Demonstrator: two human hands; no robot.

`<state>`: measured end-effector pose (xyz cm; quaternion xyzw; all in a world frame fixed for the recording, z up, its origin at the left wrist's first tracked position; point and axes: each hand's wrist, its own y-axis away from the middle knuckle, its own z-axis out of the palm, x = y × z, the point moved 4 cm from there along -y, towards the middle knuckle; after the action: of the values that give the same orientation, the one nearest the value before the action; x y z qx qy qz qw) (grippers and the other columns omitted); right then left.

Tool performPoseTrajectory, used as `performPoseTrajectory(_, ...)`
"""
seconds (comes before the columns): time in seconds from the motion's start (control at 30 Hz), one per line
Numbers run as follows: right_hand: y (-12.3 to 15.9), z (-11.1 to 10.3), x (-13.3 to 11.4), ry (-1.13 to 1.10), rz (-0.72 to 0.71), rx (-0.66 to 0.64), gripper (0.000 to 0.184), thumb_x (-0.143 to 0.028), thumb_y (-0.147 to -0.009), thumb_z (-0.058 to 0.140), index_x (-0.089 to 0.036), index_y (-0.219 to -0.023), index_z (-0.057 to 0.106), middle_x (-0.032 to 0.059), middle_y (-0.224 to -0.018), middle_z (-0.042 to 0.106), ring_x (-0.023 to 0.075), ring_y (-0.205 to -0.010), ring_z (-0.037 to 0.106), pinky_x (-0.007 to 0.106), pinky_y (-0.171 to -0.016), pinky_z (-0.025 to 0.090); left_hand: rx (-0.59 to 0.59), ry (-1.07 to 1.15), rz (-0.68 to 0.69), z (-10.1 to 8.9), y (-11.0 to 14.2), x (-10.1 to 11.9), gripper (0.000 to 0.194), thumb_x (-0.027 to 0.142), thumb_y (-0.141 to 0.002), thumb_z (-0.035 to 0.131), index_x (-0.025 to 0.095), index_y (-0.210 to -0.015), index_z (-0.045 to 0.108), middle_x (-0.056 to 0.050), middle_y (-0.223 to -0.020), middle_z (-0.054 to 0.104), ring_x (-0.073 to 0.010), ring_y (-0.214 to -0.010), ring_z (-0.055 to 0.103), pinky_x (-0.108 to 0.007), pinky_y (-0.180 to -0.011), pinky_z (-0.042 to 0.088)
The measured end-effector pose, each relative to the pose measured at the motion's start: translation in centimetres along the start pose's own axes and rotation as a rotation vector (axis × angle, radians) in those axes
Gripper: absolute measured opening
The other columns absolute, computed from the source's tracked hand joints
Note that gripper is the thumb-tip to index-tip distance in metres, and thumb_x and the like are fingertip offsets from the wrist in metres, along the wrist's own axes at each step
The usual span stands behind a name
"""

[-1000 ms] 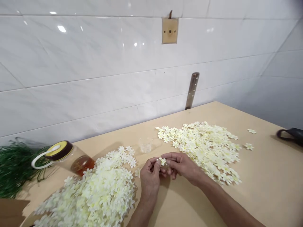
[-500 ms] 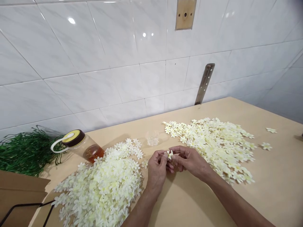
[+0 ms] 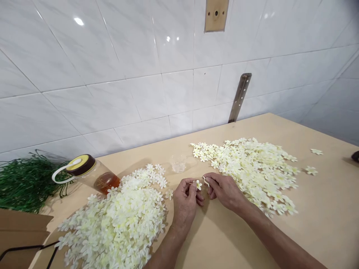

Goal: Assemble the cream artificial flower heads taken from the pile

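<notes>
A small cream artificial flower [image 3: 199, 185] with a yellow centre is pinched between the thumb and fingers of my left hand [image 3: 185, 200]. Just to its right, my right hand [image 3: 224, 189] pinches a second flower [image 3: 206, 182], seen edge-on. A narrow gap separates the two hands above the table. On the left lies a tall heap of cream flowers [image 3: 120, 220], and one loose flower [image 3: 169, 194] rests beside it near my left hand. A flatter spread of similar flowers [image 3: 258, 168] lies beyond and right of my right hand.
A bottle [image 3: 94, 175] of amber liquid stands behind the left heap, next to green artificial stems [image 3: 22, 183]. A small clear dish [image 3: 179, 166] sits behind my hands. Cardboard [image 3: 24, 235] is at lower left. Two stray flowers lie at right; a tiled wall [image 3: 112, 104] backs the table.
My hands have moved slightly apart. Where one flower showed between them, each hand now has a flower in its fingers. The whole view has shifted a little.
</notes>
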<state>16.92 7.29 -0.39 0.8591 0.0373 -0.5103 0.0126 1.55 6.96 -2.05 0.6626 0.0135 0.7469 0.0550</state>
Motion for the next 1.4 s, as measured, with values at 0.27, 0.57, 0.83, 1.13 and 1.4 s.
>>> performPoseTrajectory(0.27, 0.0, -0.3, -0.5, -0.256, 0.058, -0.038, 0.026, -0.043, -0.085, 0.058, -0.019, -0.076, 0.062, -0.0027, -0.053, 0.059, 0.0118, -0.043, 0.055, 0.023, -0.046, 0.047, -0.007, 0.001, -0.006, 0.0, 0.0, -0.2, 0.028, 0.042, -0.086, 0.058, 0.016, -0.096, 0.058, 0.002, -0.054, 0.060, -0.0110, -0.040, 0.055, -0.019, -0.039, 0.041)
performPoseTrajectory(0.57, 0.1, -0.1, -0.9, -0.466, 0.029, 0.006, 0.030, -0.047, -0.081, 0.066, -0.017, -0.081, 0.065, -0.0002, -0.064, 0.063, 0.0137, -0.057, 0.060, 0.026, -0.057, 0.051, -0.081, 0.239, -0.045, 0.1, 0.0, 0.8, 0.028, 0.042, -0.084, 0.062, 0.014, -0.086, 0.061, -0.001, -0.060, 0.062, -0.0143, -0.053, 0.061, -0.024, -0.050, 0.049)
performPoseTrajectory(0.83, 0.7, 0.6, -2.4, -0.463, -0.011, -0.057, 0.027, -0.043, -0.083, 0.065, -0.017, -0.083, 0.068, -0.0002, -0.061, 0.064, 0.0148, -0.056, 0.062, 0.027, -0.058, 0.050, -0.214, 0.291, -0.079, 0.6, 0.4, 1.1, 0.034, 0.045, -0.081, 0.067, 0.012, -0.085, 0.062, -0.004, -0.065, 0.063, -0.0118, -0.052, 0.057, -0.022, -0.047, 0.045)
performPoseTrajectory(1.13, 0.5, 0.2, -1.5, -0.366, -0.048, 0.086, 0.023, -0.041, -0.081, 0.068, -0.018, -0.086, 0.070, 0.0023, -0.075, 0.069, 0.0162, -0.065, 0.065, 0.030, -0.067, 0.055, -0.069, 0.113, -0.096, 0.3, 0.3, 0.6, 0.037, 0.044, -0.075, 0.072, 0.013, -0.093, 0.067, 0.002, -0.058, 0.057, -0.0038, -0.037, 0.039, -0.016, -0.034, 0.026)
performPoseTrajectory(1.4, 0.5, 0.8, -1.8, -0.773, 0.104, -0.110, 0.036, -0.047, -0.080, 0.070, -0.018, -0.102, 0.071, 0.0065, -0.091, 0.069, 0.0190, -0.080, 0.065, 0.036, -0.076, 0.057, 0.030, -0.322, 0.273, -0.1, 1.3, 2.0, 0.028, 0.036, -0.084, 0.060, 0.016, -0.101, 0.071, 0.001, -0.055, 0.058, -0.0110, -0.048, 0.050, -0.021, -0.050, 0.042)
